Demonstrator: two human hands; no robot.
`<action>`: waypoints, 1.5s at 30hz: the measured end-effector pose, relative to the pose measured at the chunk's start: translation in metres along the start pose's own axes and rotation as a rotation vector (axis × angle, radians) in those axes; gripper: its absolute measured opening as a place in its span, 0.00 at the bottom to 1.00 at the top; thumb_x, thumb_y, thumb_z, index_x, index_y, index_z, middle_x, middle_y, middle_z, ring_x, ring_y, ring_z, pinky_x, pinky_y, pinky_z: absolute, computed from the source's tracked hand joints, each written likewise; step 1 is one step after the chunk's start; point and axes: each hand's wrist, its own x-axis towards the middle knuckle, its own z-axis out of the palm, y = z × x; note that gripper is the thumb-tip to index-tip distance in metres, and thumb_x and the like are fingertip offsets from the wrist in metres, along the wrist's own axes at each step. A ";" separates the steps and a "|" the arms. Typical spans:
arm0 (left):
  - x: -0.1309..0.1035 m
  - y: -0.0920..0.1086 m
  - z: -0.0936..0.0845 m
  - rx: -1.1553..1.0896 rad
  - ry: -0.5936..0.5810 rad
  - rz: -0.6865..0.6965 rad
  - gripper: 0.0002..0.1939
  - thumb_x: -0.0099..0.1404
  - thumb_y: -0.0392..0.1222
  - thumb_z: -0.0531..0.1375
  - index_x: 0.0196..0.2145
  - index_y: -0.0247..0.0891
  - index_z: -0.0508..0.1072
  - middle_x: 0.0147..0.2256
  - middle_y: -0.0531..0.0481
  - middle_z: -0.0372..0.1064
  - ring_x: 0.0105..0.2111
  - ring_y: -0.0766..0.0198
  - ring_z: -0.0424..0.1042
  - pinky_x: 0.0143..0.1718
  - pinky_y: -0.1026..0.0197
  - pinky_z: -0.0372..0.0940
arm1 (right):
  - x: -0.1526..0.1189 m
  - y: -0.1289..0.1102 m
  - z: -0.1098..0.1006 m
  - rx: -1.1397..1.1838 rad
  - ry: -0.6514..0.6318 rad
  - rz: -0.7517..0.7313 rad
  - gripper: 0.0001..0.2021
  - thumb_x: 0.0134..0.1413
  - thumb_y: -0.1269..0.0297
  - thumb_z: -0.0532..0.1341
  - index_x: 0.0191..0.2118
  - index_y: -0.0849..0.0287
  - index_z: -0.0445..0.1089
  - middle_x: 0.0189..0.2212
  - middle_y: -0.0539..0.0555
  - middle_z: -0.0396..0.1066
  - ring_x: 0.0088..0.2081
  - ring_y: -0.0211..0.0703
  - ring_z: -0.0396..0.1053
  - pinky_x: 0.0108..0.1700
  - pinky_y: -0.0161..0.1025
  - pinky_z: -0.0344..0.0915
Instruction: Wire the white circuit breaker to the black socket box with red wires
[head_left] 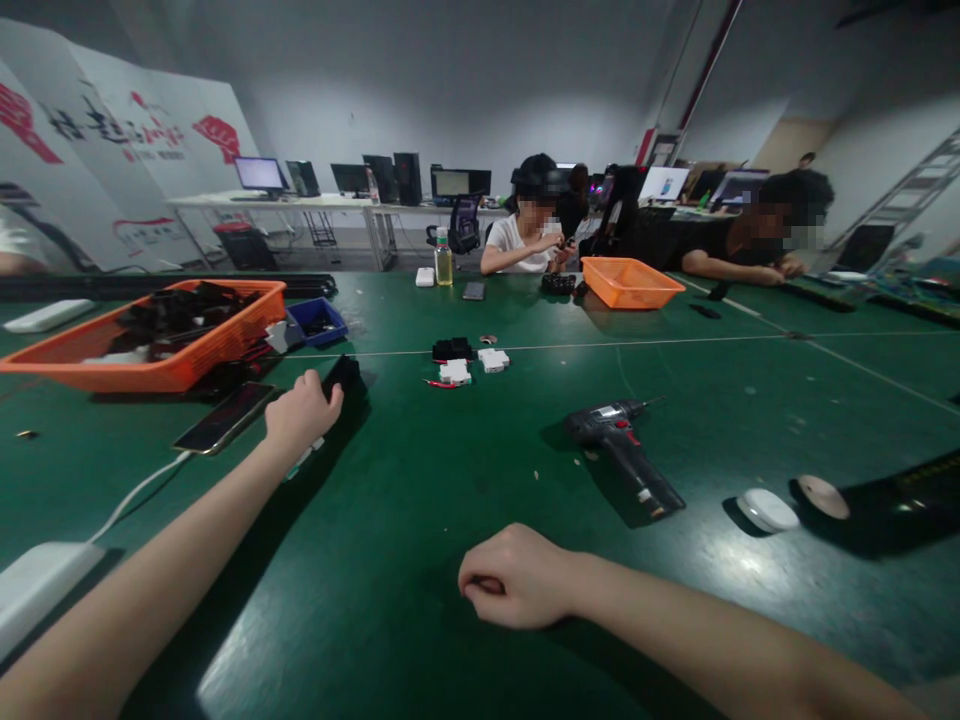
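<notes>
The left grip [302, 412] was closed around the near end of a black piece [345, 371], which jutted out past the thumb, away from the wearer. The fingertips were partly hidden, and whether the piece touched the green worktop [420, 480] could not be told. The right grip [517, 580] was curled into a loose fist, well apart from the piece and nearer the wearer; whether its hollow contained anything could not be made out.

A small white-and-green item [304, 458] showed beside the left wrist. Just left of that wrist lay a phone [225, 420] with a white cable [142, 497]. Beyond it stood an orange basket [174, 374] of dark parts, with a blue bin [330, 338] near its right end, farther off than the black piece. Ahead and to the right, a black block [451, 349] sat near two white pieces [493, 361]. Farther right, a power drill [626, 445] lay on its side, its bit pointing away to the right.
</notes>
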 end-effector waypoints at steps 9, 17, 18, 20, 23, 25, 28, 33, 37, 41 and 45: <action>0.009 0.017 0.002 0.082 0.150 0.282 0.28 0.67 0.48 0.49 0.60 0.30 0.60 0.57 0.29 0.59 0.52 0.39 0.65 0.47 0.45 0.64 | -0.001 0.002 0.004 0.017 0.044 -0.005 0.07 0.58 0.67 0.58 0.37 0.60 0.73 0.26 0.48 0.71 0.26 0.33 0.66 0.30 0.30 0.59; 0.011 0.006 0.024 0.009 0.048 0.245 0.30 0.65 0.43 0.52 0.63 0.36 0.57 0.62 0.31 0.51 0.50 0.41 0.69 0.40 0.46 0.70 | 0.025 0.013 -0.019 -0.161 0.153 0.010 0.07 0.60 0.67 0.57 0.38 0.59 0.73 0.28 0.49 0.72 0.28 0.35 0.67 0.29 0.33 0.59; 0.012 0.005 0.025 0.004 0.047 0.248 0.30 0.65 0.42 0.52 0.64 0.36 0.56 0.62 0.31 0.50 0.50 0.41 0.68 0.40 0.46 0.70 | 0.037 0.019 -0.028 -0.223 0.169 0.058 0.07 0.60 0.66 0.57 0.38 0.59 0.72 0.31 0.50 0.73 0.29 0.36 0.68 0.30 0.34 0.60; 0.013 0.003 0.026 -0.006 0.046 0.259 0.30 0.65 0.41 0.52 0.64 0.36 0.56 0.63 0.31 0.50 0.51 0.40 0.68 0.39 0.46 0.71 | 0.065 0.033 -0.045 -0.353 0.203 0.181 0.08 0.61 0.66 0.57 0.41 0.58 0.72 0.37 0.52 0.74 0.33 0.38 0.69 0.31 0.35 0.61; 0.013 0.001 0.027 -0.010 0.051 0.280 0.29 0.65 0.38 0.50 0.64 0.35 0.56 0.63 0.32 0.50 0.50 0.41 0.69 0.41 0.47 0.71 | 0.114 0.063 -0.067 -0.514 0.245 0.386 0.09 0.63 0.63 0.55 0.45 0.57 0.71 0.44 0.54 0.72 0.36 0.41 0.72 0.35 0.37 0.65; 0.013 0.000 0.028 -0.001 0.055 0.291 0.29 0.66 0.35 0.49 0.64 0.34 0.56 0.63 0.32 0.50 0.50 0.42 0.69 0.43 0.47 0.71 | 0.144 0.083 -0.076 -0.557 0.273 0.442 0.13 0.66 0.64 0.52 0.50 0.60 0.69 0.47 0.58 0.71 0.39 0.46 0.73 0.37 0.40 0.67; 0.014 -0.002 0.031 0.014 0.053 0.300 0.31 0.66 0.33 0.49 0.66 0.34 0.53 0.64 0.31 0.48 0.51 0.43 0.69 0.44 0.47 0.70 | 0.179 0.109 -0.080 -0.609 0.275 0.506 0.15 0.66 0.65 0.51 0.51 0.64 0.68 0.48 0.63 0.70 0.42 0.52 0.73 0.39 0.44 0.69; 0.019 -0.003 0.038 0.023 0.045 0.307 0.33 0.65 0.32 0.49 0.67 0.32 0.50 0.66 0.31 0.46 0.53 0.44 0.67 0.48 0.48 0.70 | 0.203 0.131 -0.073 -0.664 0.232 0.553 0.14 0.67 0.66 0.50 0.48 0.65 0.70 0.47 0.66 0.71 0.43 0.54 0.73 0.40 0.46 0.70; 0.022 -0.002 0.042 0.018 0.045 0.322 0.33 0.65 0.31 0.48 0.68 0.32 0.50 0.67 0.32 0.45 0.54 0.44 0.67 0.49 0.49 0.69 | 0.202 0.137 -0.070 -0.693 0.226 0.580 0.15 0.68 0.67 0.48 0.52 0.65 0.67 0.49 0.67 0.69 0.44 0.53 0.73 0.41 0.46 0.71; 0.022 -0.002 0.042 0.021 0.071 0.328 0.32 0.66 0.32 0.47 0.67 0.33 0.52 0.67 0.34 0.47 0.53 0.46 0.67 0.48 0.50 0.70 | 0.198 0.137 -0.074 -0.707 0.224 0.612 0.15 0.68 0.69 0.47 0.51 0.67 0.68 0.50 0.69 0.69 0.43 0.53 0.73 0.40 0.46 0.71; 0.021 -0.003 0.041 0.064 0.117 0.342 0.30 0.67 0.35 0.47 0.66 0.32 0.55 0.66 0.34 0.51 0.52 0.45 0.67 0.47 0.48 0.69 | 0.189 0.123 -0.077 -0.714 0.230 0.596 0.13 0.67 0.70 0.50 0.46 0.69 0.70 0.46 0.67 0.70 0.42 0.53 0.73 0.39 0.45 0.71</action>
